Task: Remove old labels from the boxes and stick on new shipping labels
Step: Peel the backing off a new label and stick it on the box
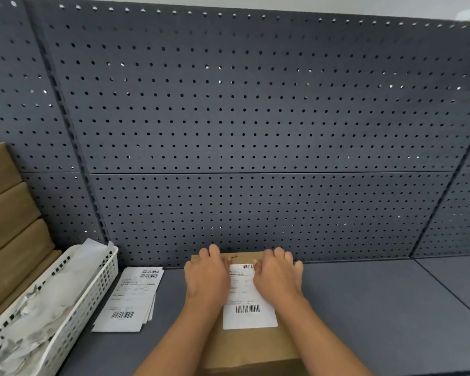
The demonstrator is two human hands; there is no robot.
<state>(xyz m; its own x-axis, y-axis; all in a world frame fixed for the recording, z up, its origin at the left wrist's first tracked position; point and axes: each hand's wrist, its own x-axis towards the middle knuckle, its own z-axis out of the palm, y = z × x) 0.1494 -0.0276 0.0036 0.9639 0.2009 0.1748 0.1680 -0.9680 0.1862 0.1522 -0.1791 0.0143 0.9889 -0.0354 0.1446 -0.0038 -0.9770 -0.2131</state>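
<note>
cardboard box (255,348) sits on the grey shelf (377,308) at the near middle, its far edge close to the dark pegboard (255,118) behind. a white shipping label (249,317) with barcodes lies flat on the box top, square to its edges. both hands rest palm down on the box, one on each side of the label's far half. the left hand (206,275) lies with straight fingers reaching toward the far edge of the box, its inner side over the label's left margin. the right hand (278,276) mirrors it, fingers stretched out and flat, covering the label's right margin. neither hand grasps anything; both lie released and pressing down. to the left of the box, apart from it, a small stack of printed labels (132,297) lies on the shelf. just left of that stack stands a white perforated basket (103,278) holding crumpled paper scraps (38,308). at the far left, brown boxes (8,213) are stacked in steps.
</note>
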